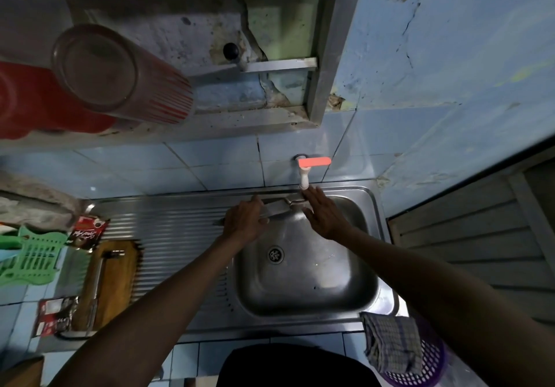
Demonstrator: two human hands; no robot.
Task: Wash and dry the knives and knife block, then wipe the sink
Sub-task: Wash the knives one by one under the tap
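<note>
Head view, looking down on a stainless steel sink (303, 299) with a ribbed draining board to its left. At the basin's far rim, a white plastic tap with an orange-red lever (305, 173) juts from pale blue wall tiles. Under the tap, the left hand (244, 221) grips a steel knife (277, 208) lying crosswise over the basin's far-left corner, its point (216, 222) poking out over the draining board; fingers are curled round it. The right hand (326, 214) is open, fingers straight and together, its fingertips just under the spout and touching the knife's end nearest the tap. Whether water is running cannot be told.

Left of the sink, on the draining board, lies a brown wooden knife block (112, 278) with a long steel tool (97, 284) resting on it. Just beyond the block is a dark red sachet (88, 233) with script lettering too blurred to read; nearer than the block is a red, white and black packet (55, 316), its print also illegible. Further left sits a green plastic slotted rack (30, 254). At the sink's near-right corner a grey checked cloth (392, 343) drapes over a purple perforated plastic basket (426, 365). Above the sink, on a ledge, lies a clear drinking glass with red stripes (120, 77).
</note>
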